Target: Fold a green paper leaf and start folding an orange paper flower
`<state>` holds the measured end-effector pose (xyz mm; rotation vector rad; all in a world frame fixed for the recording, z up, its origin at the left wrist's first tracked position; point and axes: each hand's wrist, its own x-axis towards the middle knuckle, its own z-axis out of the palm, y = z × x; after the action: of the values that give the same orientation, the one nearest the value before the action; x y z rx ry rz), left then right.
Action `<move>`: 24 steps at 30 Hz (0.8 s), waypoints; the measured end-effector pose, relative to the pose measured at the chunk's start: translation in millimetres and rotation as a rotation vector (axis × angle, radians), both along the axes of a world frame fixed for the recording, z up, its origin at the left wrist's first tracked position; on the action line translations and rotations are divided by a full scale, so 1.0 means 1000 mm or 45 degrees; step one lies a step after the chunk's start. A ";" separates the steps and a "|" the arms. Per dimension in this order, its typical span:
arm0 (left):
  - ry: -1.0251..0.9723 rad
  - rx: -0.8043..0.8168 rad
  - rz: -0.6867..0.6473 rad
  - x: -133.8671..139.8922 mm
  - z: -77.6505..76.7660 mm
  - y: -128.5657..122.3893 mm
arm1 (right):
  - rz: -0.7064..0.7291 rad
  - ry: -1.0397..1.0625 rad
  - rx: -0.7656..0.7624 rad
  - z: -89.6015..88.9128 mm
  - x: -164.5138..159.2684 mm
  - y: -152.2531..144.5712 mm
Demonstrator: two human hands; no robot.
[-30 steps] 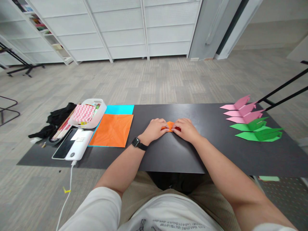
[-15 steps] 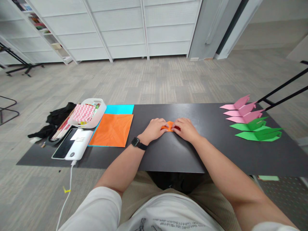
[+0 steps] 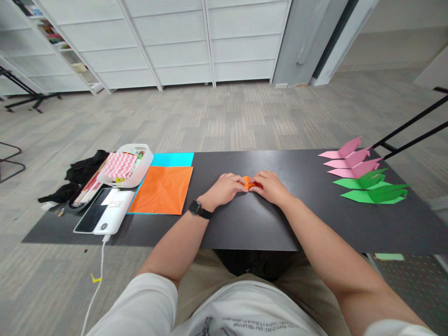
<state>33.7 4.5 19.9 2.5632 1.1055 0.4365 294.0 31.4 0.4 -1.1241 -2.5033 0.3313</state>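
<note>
A small folded piece of orange paper [image 3: 248, 182] lies at the middle of the dark table [image 3: 245, 224], between my two hands. My left hand [image 3: 228, 187] pinches its left side, the fingers curled and a black watch on the wrist. From the other side my right hand [image 3: 270, 185] grips the right part of the paper between thumb and fingers. Most of the paper is covered by the fingers, so its folds cannot be made out well.
Orange sheets [image 3: 163, 189] lie over blue sheets [image 3: 173, 159] left of my hands. Farther left are a white basket [image 3: 142, 168], a phone [image 3: 91, 212], a white power bank [image 3: 114, 212] with a cable, and black cloth [image 3: 86, 167]. Pink [image 3: 350, 163] and green folded paper figures [image 3: 374, 194] stand at right.
The orange paper shows a slightly different shape between my fingers, with more of it raised near the right thumb. Both hands stay in nearly the same place; the whole view shifts slightly.
</note>
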 end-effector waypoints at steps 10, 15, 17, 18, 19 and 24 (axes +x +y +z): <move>0.040 0.010 0.012 0.001 0.001 -0.001 | -0.099 -0.005 -0.037 -0.001 0.020 0.007; 0.045 -0.003 0.010 0.001 0.002 -0.001 | -0.111 0.044 -0.062 -0.006 0.031 0.013; 0.046 -0.001 0.009 0.001 0.001 -0.002 | -0.111 0.079 -0.071 -0.005 0.035 0.015; 0.043 0.003 0.009 0.001 0.001 -0.002 | -0.111 0.104 -0.071 -0.003 0.037 0.016; 0.039 0.007 0.008 0.001 0.001 -0.002 | -0.119 0.136 -0.065 -0.001 0.037 0.016; 0.032 0.014 -0.002 0.001 0.002 -0.003 | -0.147 0.249 0.003 0.006 0.022 0.010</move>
<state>34.4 1.9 21.9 2.5858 1.1129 0.4121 316.2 40.9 6.2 -1.1697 -2.2588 0.3863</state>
